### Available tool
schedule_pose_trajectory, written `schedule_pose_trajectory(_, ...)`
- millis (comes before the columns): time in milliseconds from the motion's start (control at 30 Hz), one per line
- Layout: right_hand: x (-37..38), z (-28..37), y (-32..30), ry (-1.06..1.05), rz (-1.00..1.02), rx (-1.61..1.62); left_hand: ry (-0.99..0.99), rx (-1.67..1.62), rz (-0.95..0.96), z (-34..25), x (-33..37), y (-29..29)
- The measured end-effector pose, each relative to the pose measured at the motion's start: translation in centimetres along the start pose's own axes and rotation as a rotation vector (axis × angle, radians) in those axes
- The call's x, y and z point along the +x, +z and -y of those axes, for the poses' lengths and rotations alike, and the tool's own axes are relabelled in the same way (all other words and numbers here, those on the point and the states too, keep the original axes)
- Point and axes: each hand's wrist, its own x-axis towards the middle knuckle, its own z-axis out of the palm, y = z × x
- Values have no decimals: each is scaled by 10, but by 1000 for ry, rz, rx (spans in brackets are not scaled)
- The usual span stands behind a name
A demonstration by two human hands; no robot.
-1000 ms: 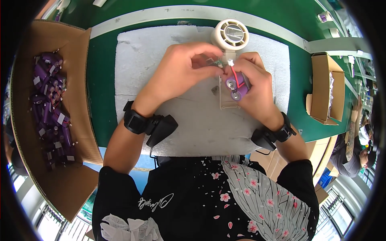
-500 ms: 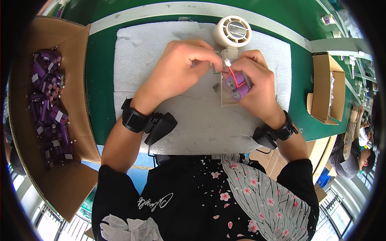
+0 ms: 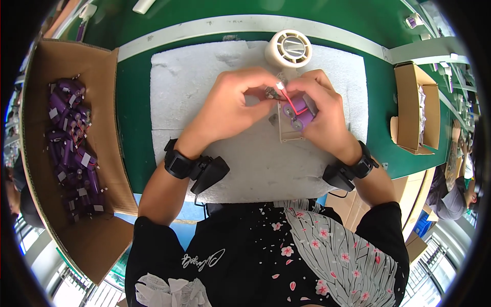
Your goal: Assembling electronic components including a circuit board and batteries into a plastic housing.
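My right hand (image 3: 327,110) is wrapped round a purple battery pack (image 3: 303,119) with two cells side by side. From the pack a red lead (image 3: 289,100) runs up to a small white plug (image 3: 280,86), close to my left fingertips. My left hand (image 3: 232,105) is closed in a pinch, a small circuit board (image 3: 271,93) showing between its index finger and thumb. Both hands work over the open cream handle casing (image 3: 291,137) of a handheld fan (image 3: 290,49), whose round grilled head points away from me. My fingers and the pack hide much of the casing's inside.
A white foam mat (image 3: 204,169) lies under the work on the green bench (image 3: 134,102). At left stands a large cardboard box (image 3: 110,153) holding several purple battery packs (image 3: 66,148). A smaller carton (image 3: 404,107) stands at right. Another person (image 3: 450,192) is at the far right.
My left fingers have closed round the circuit board beside the casing. The white plug has shifted left, toward my left fingertips. My right hand still holds the battery pack.
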Motion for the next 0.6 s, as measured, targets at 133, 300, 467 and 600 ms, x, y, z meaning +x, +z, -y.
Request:
schedule_pose_trajectory(133,-4,-5,-7,96,-5,224,-65,0,30,-4,1,-2)
schedule_pose_trajectory(300,-2,-6,-15,9,-155,123,-120,-51,33,-7,0,-4)
schedule_pose_trajectory(467,-8,0,-17,276,-136,469,-196,-63,74,-9,0,-7)
schedule_pose_trajectory(600,-4,-3,-19,120,-92,347,-225,-93,73,-10,-1,-8)
